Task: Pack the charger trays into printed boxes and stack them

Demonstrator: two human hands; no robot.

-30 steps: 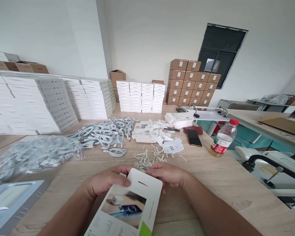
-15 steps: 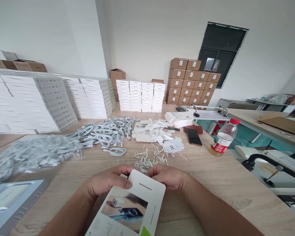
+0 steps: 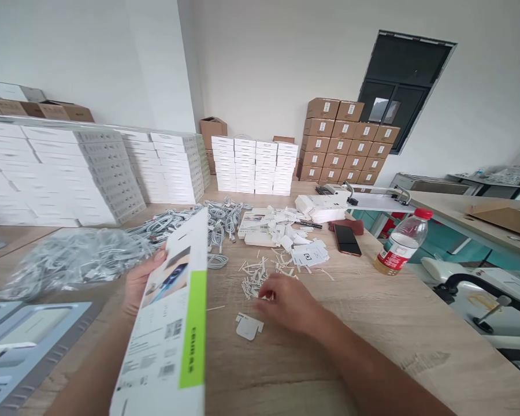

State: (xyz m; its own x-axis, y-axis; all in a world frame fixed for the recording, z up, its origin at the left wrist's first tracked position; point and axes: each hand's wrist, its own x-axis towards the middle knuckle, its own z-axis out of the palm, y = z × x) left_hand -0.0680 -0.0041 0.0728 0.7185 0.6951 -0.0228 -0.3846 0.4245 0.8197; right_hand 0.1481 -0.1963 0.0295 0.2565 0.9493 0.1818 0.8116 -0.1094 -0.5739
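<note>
My left hand grips the left edge of a flat white packaging box, which has a charger photo on its face and a bright green side strip. The box stands tilted upright in front of me. My right hand is curled at the near edge of a heap of thin white paper strips. Its fingers are bent together, and anything between them is hidden. A small white card cut-out lies just left of that hand. Behind the strips is a pile of torn white card scraps.
Left of the box are bagged white cables and a grey-blue tray. Loose cables lie behind it. A phone and a bottle stand right. White box stacks and brown cartons fill the back.
My right hand has left the box and moved to the paper strips. My left hand has turned the box up and to the left, showing its green side; the card cut-out is now visible.
</note>
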